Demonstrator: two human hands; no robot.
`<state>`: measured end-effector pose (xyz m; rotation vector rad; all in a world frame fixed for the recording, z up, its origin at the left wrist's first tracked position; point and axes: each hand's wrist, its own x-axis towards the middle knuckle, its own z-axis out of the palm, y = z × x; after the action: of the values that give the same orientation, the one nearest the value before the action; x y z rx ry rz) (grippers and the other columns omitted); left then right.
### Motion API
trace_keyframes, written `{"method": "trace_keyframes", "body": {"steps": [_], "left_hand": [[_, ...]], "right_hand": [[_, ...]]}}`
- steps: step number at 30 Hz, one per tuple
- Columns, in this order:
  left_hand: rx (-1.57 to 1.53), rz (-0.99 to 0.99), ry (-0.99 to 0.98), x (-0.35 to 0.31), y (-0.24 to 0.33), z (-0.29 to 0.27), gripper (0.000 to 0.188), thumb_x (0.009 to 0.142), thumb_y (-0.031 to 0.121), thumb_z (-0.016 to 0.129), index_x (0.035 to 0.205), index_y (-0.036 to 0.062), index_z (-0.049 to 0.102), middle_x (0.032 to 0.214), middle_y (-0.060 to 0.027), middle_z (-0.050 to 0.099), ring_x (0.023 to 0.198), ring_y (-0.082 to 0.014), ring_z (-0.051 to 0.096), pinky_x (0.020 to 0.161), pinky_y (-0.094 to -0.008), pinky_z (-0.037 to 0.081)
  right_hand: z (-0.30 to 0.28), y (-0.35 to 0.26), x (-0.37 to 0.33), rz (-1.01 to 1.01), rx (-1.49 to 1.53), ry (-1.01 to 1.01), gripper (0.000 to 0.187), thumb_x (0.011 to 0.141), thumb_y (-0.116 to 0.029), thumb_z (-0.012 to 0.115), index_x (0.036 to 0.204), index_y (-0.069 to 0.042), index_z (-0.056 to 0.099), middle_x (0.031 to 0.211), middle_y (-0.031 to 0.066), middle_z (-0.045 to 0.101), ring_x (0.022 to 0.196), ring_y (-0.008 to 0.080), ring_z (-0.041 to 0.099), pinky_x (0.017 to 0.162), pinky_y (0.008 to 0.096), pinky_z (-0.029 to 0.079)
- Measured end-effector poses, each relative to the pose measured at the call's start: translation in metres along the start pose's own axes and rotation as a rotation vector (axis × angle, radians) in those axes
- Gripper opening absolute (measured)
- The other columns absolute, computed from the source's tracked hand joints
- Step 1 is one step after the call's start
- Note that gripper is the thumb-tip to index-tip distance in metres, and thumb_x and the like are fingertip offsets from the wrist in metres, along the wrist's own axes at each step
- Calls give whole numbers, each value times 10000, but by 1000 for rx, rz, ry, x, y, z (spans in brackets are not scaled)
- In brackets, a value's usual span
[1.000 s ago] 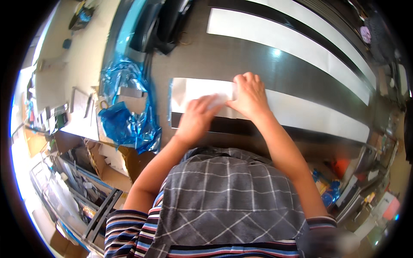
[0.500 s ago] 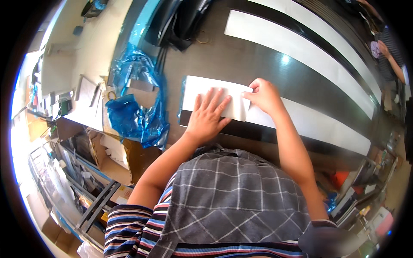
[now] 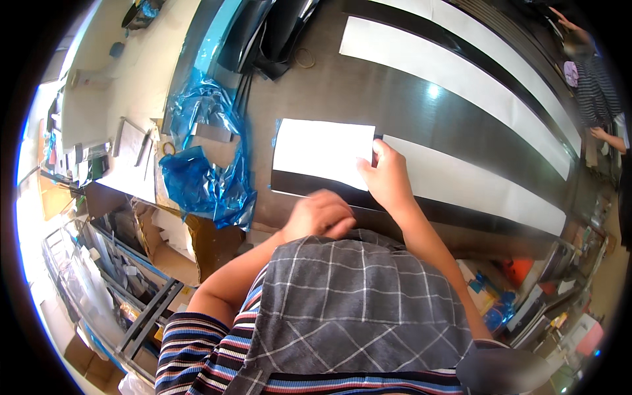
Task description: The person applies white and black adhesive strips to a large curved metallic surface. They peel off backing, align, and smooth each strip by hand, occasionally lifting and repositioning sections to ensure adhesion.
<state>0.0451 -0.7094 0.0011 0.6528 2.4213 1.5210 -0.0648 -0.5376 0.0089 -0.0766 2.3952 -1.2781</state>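
Note:
A white rectangular sheet (image 3: 322, 153) lies over the left end of a black strip (image 3: 316, 185) on the dark table. My right hand (image 3: 390, 176) is closed at the sheet's right edge, pinching it between thumb and fingers. From there a long white strip (image 3: 474, 181) runs off to the right along the black one. My left hand (image 3: 319, 214) hovers near the table's front edge, just below the black strip and apart from the sheet. Its fingers look curled, but motion smears them. Blue film shows at the sheet's left end.
Crumpled blue plastic film (image 3: 207, 174) lies to the left, beside a bench with a pen (image 3: 143, 148) on paper. Farther back are black strips with white faces (image 3: 454, 82) and a tan ring (image 3: 305, 58). An open cardboard box (image 3: 171, 240) stands lower left. Another person (image 3: 596, 85) is at far right.
My left hand has lifted off the white sheet and drawn back toward me. My right hand has moved slightly left and down, and the sheet's curled right end now lies flatter.

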Motion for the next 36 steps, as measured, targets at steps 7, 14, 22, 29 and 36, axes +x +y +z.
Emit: {"method": "trace_keyframes", "body": {"steps": [7,14,22,29,36], "left_hand": [[-1812,-375,327,8,5,-10,798,704,169,703,1414,68,353,1389,-140,437,1331,-311,370,1097,-459,310],[-1167,-610,954,-1,-16,-45,175,862,141,663,1019,105,595,974,-39,660,910,-165,646,736,-320,555],[-1078,-315,564,11,-18,-107,225,793,55,691,1004,44,615,932,-64,672,813,-146,659,718,-262,532],[-676,-189,-47,148,7,-155,434,684,163,768,1063,30,603,913,-63,644,730,-137,634,691,-254,531],[-1996,-170,43,84,-60,-87,971,813,792,382,1422,36,380,1347,-172,519,1199,-277,536,1003,-394,431]], "right_hand": [[-16,-28,-25,-2,853,-174,220,897,-74,600,1093,25,581,981,35,645,851,89,599,772,247,496],[-10,20,-35,138,710,-159,264,885,-95,635,1111,26,574,971,46,649,866,98,598,773,258,489],[-54,26,-5,66,1065,-482,666,864,-483,639,1280,22,518,1137,130,644,1048,196,618,953,320,454],[-54,-61,61,-130,886,-476,548,804,-366,724,1205,-28,564,1068,95,643,977,189,620,868,333,497],[-51,-48,49,16,1436,32,305,838,-151,672,1112,-45,590,1012,57,635,943,175,615,821,318,507]]}}
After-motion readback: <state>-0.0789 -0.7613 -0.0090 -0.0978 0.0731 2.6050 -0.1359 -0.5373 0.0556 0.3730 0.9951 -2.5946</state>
